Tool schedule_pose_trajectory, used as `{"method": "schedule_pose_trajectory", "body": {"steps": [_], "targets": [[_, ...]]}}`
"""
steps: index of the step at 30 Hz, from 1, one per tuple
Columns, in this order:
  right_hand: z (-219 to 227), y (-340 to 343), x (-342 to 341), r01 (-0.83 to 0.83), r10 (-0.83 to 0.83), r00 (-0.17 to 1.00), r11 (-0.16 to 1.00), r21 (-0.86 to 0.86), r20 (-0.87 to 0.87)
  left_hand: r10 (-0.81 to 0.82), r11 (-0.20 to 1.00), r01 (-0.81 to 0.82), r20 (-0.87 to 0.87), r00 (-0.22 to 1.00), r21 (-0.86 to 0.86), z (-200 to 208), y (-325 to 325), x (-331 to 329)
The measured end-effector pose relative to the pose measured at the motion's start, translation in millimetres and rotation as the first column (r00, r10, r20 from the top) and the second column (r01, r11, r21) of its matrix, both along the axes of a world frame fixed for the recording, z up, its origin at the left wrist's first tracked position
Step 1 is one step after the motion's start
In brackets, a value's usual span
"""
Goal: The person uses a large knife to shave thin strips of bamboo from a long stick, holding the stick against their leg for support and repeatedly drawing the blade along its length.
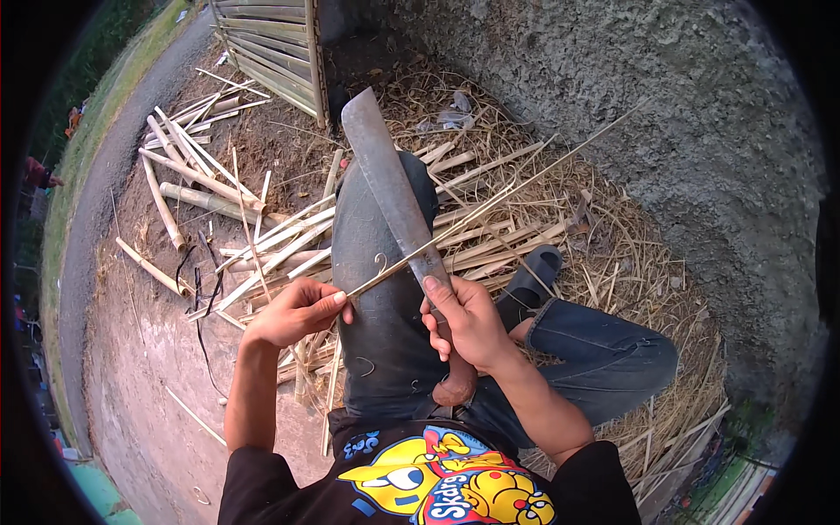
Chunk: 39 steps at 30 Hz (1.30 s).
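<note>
The machete (392, 188) is in the middle of the frame, its long axis running from lower centre up and slightly left; the broad, blunt tip points to the upper left, and the rounded brown butt of the handle (455, 390) points down towards the shirt. A thin bamboo strip (464, 223) slants across it, from left of centre near the bent knee (372, 219) to the upper right, narrowing towards its far end. Strip and blade cross just above the right hand, and a small curl of shaving (381, 260) stands beside the strip's lower part.

The left hand (302, 313) has its thumb and index finger pressed together, pinching the strip at its near end, with the other fingers curled under. The right hand (468, 324) is closed around the machete's handle, its thumb laid along the upper side, pointing towards the blade.

Split bamboo pieces (293, 238) lie on the ground left of and behind the knee.
</note>
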State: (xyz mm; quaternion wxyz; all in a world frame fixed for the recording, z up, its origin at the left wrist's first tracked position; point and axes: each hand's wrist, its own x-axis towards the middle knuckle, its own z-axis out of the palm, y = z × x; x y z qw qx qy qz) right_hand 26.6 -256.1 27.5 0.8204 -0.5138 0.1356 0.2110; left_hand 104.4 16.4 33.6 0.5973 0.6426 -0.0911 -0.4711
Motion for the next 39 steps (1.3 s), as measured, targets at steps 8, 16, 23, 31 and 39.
{"method": "schedule_pose_trajectory", "body": {"steps": [8, 16, 23, 31, 39], "targets": [[0, -37, 18, 0.312, -0.275, 0.937, 0.936, -0.162, 0.213, -0.02, 0.934, -0.226, 0.674, 0.739, 0.276, 15, -6, -14], [-6, 14, -1, -0.021, 0.036, 0.987, 0.995, -0.101, 0.155, -0.03, 0.932, -0.23, 0.695, 0.718, 0.279, 31, -62, -11], [9, -9, 12, -0.078, 0.079, 0.997, 0.965, 0.249, 0.005, 0.112, 0.993, -0.089, 0.401, 0.909, -0.075, 38, -57, -14], [51, -27, 17, 0.35, -0.327, 0.838, 0.936, 0.029, 0.438, 0.824, 0.558, -0.596, 0.473, 0.312, -0.578, 49, 11, 28], [36, -15, 5, 0.296, -0.241, 0.815, 0.955, -0.021, 0.527, 0.78, 0.254, -0.226, 0.337, -0.527, -0.941, 126, 48, 20]]}}
